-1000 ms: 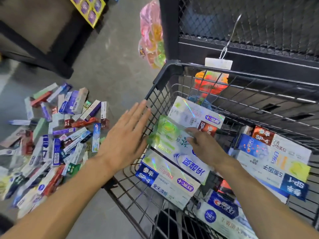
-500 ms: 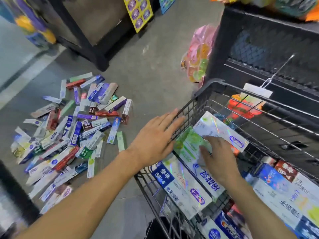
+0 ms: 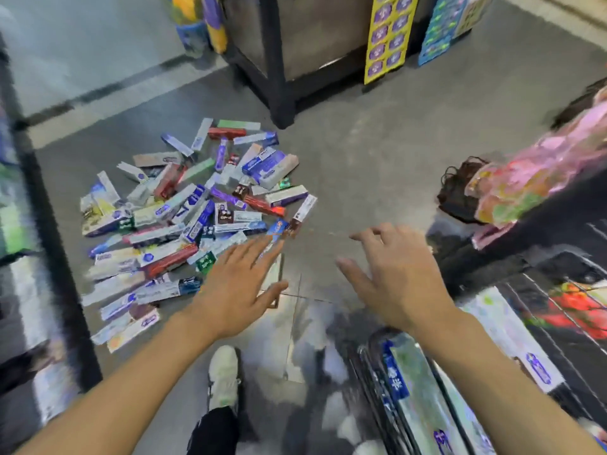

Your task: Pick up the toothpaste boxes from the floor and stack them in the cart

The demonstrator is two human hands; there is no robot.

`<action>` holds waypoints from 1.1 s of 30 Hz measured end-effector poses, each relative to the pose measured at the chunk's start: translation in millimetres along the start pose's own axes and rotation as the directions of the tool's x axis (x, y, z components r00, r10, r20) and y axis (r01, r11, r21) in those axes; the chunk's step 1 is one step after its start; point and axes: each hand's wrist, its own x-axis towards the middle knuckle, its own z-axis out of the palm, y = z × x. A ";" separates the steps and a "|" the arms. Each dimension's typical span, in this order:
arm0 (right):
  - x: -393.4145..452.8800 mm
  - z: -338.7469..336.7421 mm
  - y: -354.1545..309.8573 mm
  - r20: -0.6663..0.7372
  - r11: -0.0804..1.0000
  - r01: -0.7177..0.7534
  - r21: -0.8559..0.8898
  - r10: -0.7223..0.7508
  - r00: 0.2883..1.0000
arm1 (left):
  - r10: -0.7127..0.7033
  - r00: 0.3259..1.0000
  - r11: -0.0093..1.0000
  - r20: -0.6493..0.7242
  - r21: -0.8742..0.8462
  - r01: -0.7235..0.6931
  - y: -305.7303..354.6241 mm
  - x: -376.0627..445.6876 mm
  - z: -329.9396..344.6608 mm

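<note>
Both hands empty, fingers spread: left hand [image 3: 235, 290] over near edge of toothpaste boxes [image 3: 193, 218] piled on floor [image 3: 361, 165], right hand [image 3: 394, 277] beside it; cart [image 3: 492, 356] at right, blurred

Toothpaste boxes [image 3: 197, 218] blue, red, green, white; floor [image 3: 361, 165] grey; shoe [image 3: 223, 376] white.

Grey floor [image 3: 377, 152] fills the middle of the frame. A loose heap of toothpaste boxes [image 3: 193, 218] lies scattered on it left of centre. A black shelf base [image 3: 282, 93] stands at upper centre, a white shoe [image 3: 223, 376] at the bottom.
</note>
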 end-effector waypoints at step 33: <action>329.2 543.8 -200.9 0.339 0.883 0.454 -0.117 -0.395 0.854 | -0.483 0.875 0.875 0.038 0.034 0.482 -472.1 63.1 390.0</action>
